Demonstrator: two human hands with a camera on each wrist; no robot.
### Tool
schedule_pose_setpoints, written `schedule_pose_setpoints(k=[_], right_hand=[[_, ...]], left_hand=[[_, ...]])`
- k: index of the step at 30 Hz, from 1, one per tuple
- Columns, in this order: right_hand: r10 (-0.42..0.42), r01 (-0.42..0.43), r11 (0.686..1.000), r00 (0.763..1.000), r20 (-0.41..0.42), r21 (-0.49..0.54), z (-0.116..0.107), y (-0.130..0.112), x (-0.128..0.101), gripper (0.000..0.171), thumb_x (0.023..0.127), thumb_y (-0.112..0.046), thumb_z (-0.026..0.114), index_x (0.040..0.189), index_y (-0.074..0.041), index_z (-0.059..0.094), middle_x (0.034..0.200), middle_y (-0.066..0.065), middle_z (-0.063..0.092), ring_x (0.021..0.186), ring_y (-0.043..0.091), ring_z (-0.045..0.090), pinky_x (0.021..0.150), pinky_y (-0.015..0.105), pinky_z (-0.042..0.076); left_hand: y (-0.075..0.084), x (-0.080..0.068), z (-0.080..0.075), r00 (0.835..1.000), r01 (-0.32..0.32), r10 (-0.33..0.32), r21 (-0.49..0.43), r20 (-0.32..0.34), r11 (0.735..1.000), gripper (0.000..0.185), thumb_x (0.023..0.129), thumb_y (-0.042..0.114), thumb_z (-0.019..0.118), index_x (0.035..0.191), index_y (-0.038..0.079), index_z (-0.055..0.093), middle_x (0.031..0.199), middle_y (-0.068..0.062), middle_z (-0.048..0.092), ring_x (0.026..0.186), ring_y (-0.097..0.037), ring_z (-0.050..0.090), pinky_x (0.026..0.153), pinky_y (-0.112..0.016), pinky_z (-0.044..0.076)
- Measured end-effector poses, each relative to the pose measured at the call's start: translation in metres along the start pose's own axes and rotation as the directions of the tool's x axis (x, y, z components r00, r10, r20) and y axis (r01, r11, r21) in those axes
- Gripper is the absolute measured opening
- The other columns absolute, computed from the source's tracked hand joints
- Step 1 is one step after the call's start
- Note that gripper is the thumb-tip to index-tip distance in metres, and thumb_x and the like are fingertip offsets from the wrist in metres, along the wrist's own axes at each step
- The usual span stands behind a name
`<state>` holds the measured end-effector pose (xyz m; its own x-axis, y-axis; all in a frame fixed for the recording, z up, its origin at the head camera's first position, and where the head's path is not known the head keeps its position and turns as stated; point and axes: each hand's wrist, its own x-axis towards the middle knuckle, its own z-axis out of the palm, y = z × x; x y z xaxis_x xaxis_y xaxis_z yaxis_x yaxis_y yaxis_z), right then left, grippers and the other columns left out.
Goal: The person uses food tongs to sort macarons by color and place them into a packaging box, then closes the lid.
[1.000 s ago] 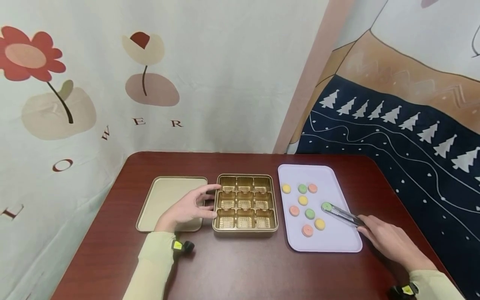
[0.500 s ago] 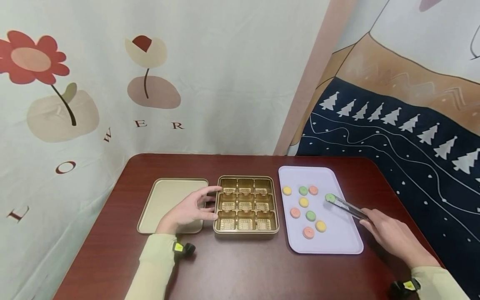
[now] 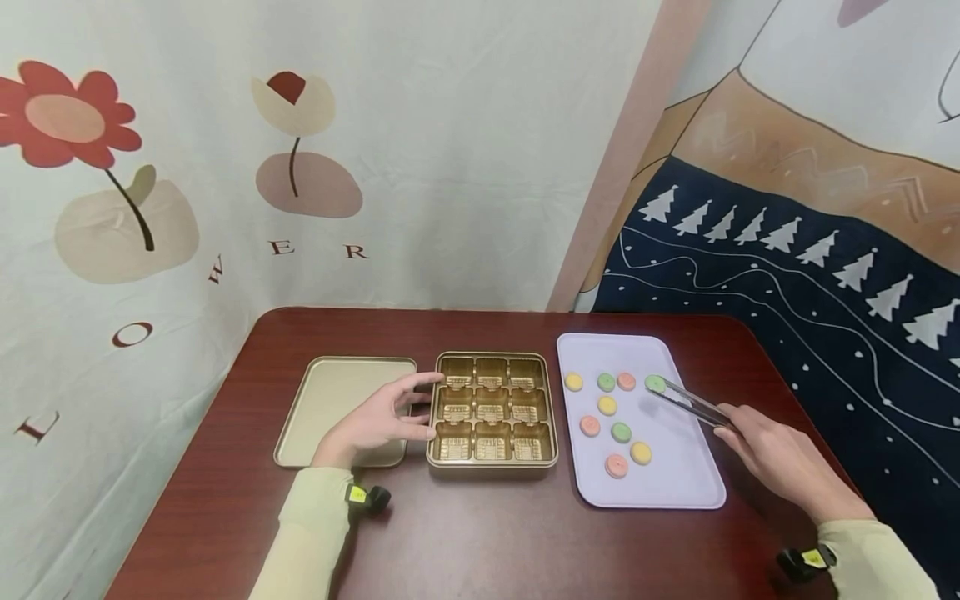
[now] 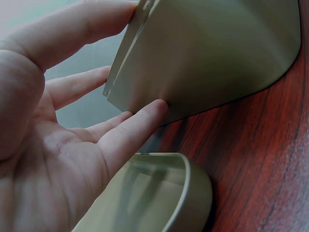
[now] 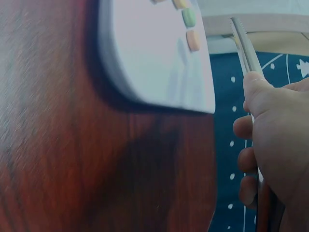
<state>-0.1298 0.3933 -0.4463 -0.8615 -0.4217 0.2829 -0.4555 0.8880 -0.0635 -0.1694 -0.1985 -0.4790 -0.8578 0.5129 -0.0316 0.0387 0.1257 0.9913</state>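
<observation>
Several small round macarons in yellow, pink and green, among them a pink macaron [image 3: 617, 466], lie on a pale lilac tray [image 3: 682, 475] at the right. My right hand [image 3: 780, 458] grips metal tongs [image 3: 693, 404], whose tips pinch a green macaron [image 3: 656, 383] above the tray's right part. In the right wrist view the tongs [image 5: 246, 48] point away from the hand. At the table's middle stands a gold tin [image 3: 492, 461] with a nine-cup insert, its cups bare. Fingertips of my spread left hand [image 3: 375, 421] touch the tin's left side; the tin's wall [image 4: 207, 53] fills the left wrist view.
A shallow gold lid [image 3: 315, 417] lies left of the tin, partly under my left forearm and hand. All rest on a dark red-brown table [image 3: 480, 533]. Behind it hangs a printed curtain [image 3: 465, 167], with a dark blue patterned cloth [image 3: 750, 275] at the right.
The tongs have carried the green macaron up and towards the back of the tray, leaving its shadow below. My left hand stays on the tin. The head view has shifted slightly.
</observation>
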Motion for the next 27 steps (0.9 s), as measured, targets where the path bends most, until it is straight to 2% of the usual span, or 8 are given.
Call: schedule_pose_setpoints(k=[5,9,14,21,24,27], right_hand=[[-0.005,0.005,1.000,1.000,0.024,0.003,0.001,-0.010,0.013,0.040,0.093,-0.019,0.080,0.128,-0.007,0.065,0.101,0.004,0.070,0.073,0.012,0.055,0.059,0.039,0.060],[-0.016,0.015,1.000,0.999,0.052,0.016,0.002,-0.022,0.027,0.042,0.094,-0.020,0.079,0.131,-0.006,0.064,0.105,0.005,0.071,0.076,0.012,0.056,0.065,0.040,0.063],[-0.036,0.032,0.998,0.996,0.084,0.044,0.003,-0.040,0.044,0.042,0.096,-0.022,0.078,0.133,-0.009,0.064,0.104,0.002,0.069,0.080,0.012,0.057,0.068,0.036,0.062],[-0.045,0.033,0.995,0.990,0.130,0.098,0.007,-0.067,0.065,0.052,0.098,-0.028,0.076,0.145,-0.012,0.061,0.124,0.010,0.072,0.097,0.024,0.069,0.087,0.052,0.065],[-0.117,0.108,0.990,0.988,0.099,0.094,0.010,-0.076,0.072,0.059,0.096,-0.027,0.078,0.149,-0.010,0.058,0.126,0.012,0.073,0.101,0.027,0.072,0.088,0.051,0.065],[-0.215,0.211,0.974,0.975,0.048,0.082,0.015,-0.084,0.079,0.060,0.093,-0.025,0.081,0.146,-0.006,0.060,0.131,0.017,0.071,0.109,0.033,0.073,0.088,0.052,0.065]], left_hand=[[-0.001,-0.001,0.001,1.000,0.006,-0.006,-0.003,0.002,1.000,0.092,0.082,0.000,0.087,0.159,0.001,0.038,0.159,-0.026,0.041,0.142,-0.050,0.043,0.118,-0.051,0.046],[0.000,-0.001,0.001,1.000,0.000,0.000,-0.002,0.001,1.000,0.092,0.082,0.001,0.087,0.159,0.002,0.038,0.159,-0.026,0.040,0.143,-0.050,0.043,0.118,-0.052,0.046],[0.001,0.000,0.000,1.000,-0.003,0.003,0.002,0.001,1.000,0.091,0.082,0.001,0.087,0.159,0.002,0.038,0.159,-0.026,0.040,0.143,-0.050,0.043,0.118,-0.052,0.046],[0.002,-0.001,0.000,1.000,0.000,0.000,-0.003,0.001,1.000,0.092,0.081,0.001,0.087,0.159,0.001,0.038,0.160,-0.025,0.040,0.143,-0.050,0.042,0.117,-0.050,0.047],[0.001,-0.001,0.001,1.000,0.001,-0.001,-0.004,0.004,1.000,0.092,0.081,0.001,0.088,0.159,0.001,0.038,0.160,-0.025,0.040,0.144,-0.050,0.041,0.117,-0.050,0.047],[0.001,-0.001,0.001,1.000,0.000,0.000,-0.010,0.008,1.000,0.091,0.081,0.000,0.087,0.159,0.001,0.039,0.160,-0.025,0.040,0.144,-0.050,0.041,0.118,-0.051,0.046]])
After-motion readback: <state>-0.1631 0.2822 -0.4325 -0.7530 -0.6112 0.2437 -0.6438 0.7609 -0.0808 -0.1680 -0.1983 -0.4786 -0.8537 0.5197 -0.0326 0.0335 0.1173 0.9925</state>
